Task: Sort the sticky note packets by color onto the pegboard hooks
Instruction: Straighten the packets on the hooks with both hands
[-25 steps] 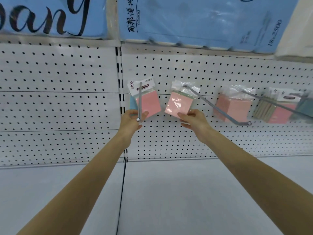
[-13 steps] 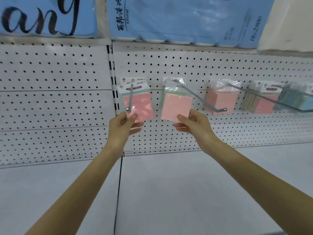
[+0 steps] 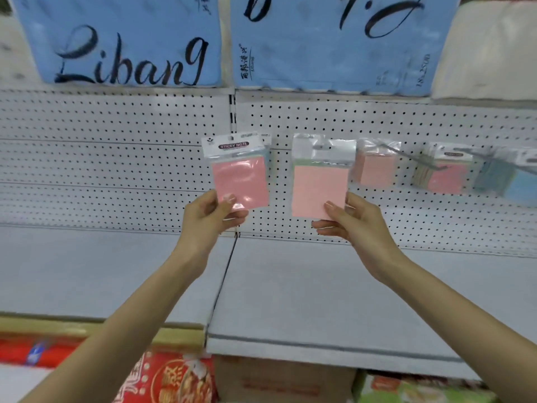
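- The left hand [image 3: 209,221] pinches the lower corner of a pink packet [image 3: 241,178], thumb on the front and fingers behind. This keeps the packet upright with its face towards the person.
- The right hand [image 3: 356,225] pinches a second pink packet [image 3: 319,184] the same way, by its lower right corner.
- Both packets are held side by side but apart, in front of the pegboard [image 3: 130,170], and neither shows a hook through it. The pairing looks like a colour check before hanging.
- A blue-green layer shows along the right edge of the left-hand packet, and a green one above the pink of the other. Each pack may therefore hold several colours, with pink outermost.
- To the right, a peach-pink bundle [image 3: 374,170], a pink-fronted bundle [image 3: 446,177] and a blue bundle [image 3: 520,187] hang on a wire hook [image 3: 406,154] and its neighbours. These are probably the colour groups.
- The header card of the left-hand packet reads "STICKY NOTE" on a dark band with a small logo beside it. The other packet's header shows no print.
- The blue pack [image 3: 125,39] above the pegboard reads "Libang" in black script. The neighbouring blue pack [image 3: 334,53] carries small Chinese characters and blurred figures that cannot be read with any certainty.
- Below the grey shelf [image 3: 290,301], red packaging [image 3: 174,379] bears Chinese characters too blurred to read.
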{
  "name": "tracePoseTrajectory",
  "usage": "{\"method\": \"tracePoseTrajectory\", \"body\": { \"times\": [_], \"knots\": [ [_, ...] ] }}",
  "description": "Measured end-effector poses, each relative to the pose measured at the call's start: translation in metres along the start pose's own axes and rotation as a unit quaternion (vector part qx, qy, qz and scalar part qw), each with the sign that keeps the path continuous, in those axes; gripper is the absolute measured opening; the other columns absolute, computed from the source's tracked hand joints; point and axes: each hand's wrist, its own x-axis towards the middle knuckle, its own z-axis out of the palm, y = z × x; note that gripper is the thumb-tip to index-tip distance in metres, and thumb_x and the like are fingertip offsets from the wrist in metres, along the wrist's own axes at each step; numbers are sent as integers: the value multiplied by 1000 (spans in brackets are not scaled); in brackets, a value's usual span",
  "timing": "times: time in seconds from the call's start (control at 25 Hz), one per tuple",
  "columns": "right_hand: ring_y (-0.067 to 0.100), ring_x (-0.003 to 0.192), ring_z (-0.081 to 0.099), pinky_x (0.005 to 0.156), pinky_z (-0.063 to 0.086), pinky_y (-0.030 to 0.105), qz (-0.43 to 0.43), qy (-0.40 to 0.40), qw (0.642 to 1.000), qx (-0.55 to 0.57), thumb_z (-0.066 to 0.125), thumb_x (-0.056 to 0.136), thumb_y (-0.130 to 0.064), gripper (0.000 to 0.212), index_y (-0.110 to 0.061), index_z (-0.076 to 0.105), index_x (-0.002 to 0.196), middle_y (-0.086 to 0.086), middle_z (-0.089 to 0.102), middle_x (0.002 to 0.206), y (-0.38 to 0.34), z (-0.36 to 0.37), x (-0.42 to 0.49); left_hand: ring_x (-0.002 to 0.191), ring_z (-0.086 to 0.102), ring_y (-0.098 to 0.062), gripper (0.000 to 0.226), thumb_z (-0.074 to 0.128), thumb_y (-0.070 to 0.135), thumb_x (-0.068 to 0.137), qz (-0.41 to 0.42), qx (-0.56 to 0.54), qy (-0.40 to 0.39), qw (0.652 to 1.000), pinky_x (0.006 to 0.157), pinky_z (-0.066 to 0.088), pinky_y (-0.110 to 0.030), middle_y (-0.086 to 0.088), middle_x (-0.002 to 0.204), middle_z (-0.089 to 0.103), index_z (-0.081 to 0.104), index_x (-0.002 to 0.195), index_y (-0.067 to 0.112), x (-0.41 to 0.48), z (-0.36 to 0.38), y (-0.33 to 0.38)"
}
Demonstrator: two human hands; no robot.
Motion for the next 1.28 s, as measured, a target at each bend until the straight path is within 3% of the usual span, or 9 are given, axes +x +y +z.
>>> {"method": "tracePoseTrajectory", "body": {
  "times": [0.2, 0.36, 0.6, 0.8, 1.12, 1.28],
  "knots": [
    [21, 70, 71, 70, 59, 28, -12, -4, 1000, 26, 55, 94, -8, 14, -9, 60, 107, 10, 70, 88, -13, -22, -51, 71, 68, -17, 22, 55, 11, 93, 6, 0, 11, 1000, 71, 56, -23, -14, 87, 66, 61, 103, -7, -62, 23, 21],
    [19, 64, 69, 65, 57, 27, -6, 52, 998, 19, 54, 94, -10, 17, -8, 53, 111, 6, 70, 80, -12, -70, -77, 69, 67, -16, 15, 56, 14, 93, -10, -4, -4, 1000, 67, 56, -22, -9, 81, 68, 65, 96, 3, -99, 60, 23],
    [17, 60, 68, 61, 57, 22, 8, 113, 993, 30, 52, 96, -10, 23, -5, 51, 119, 13, 65, 86, -13, -146, -66, 62, 64, -16, 12, 57, 14, 92, -25, -26, -20, 999, 67, 57, -24, -3, 69, 65, 66, 89, 6, -101, 136, 11],
    [18, 60, 67, 61, 57, 24, 24, 107, 994, 28, 53, 95, -9, 22, -4, 53, 116, 15, 65, 84, -5, -179, -38, 59, 64, -14, 16, 55, 12, 92, 13, -10, -20, 1000, 62, 54, -21, -8, 71, 63, 65, 91, -1, -82, 188, -1],
    [20, 60, 67, 60, 55, 26, 23, 66, 998, -4, 53, 95, -9, 8, -9, 56, 102, 15, 65, 77, -2, -206, -17, 59, 65, -12, 13, 54, 11, 93, 67, -9, -14, 998, 62, 54, -21, 7, 57, 62, 63, 84, 6, -54, 239, -14],
    [20, 58, 67, 58, 54, 24, 26, 36, 999, 6, 54, 94, -8, 9, -5, 56, 102, 15, 65, 72, 5, -208, -8, 60, 65, -12, 15, 54, 10, 93, 67, -1, 4, 998, 63, 54, -21, -3, 67, 65, 64, 94, 0, -48, 243, -22]
  ]
}}
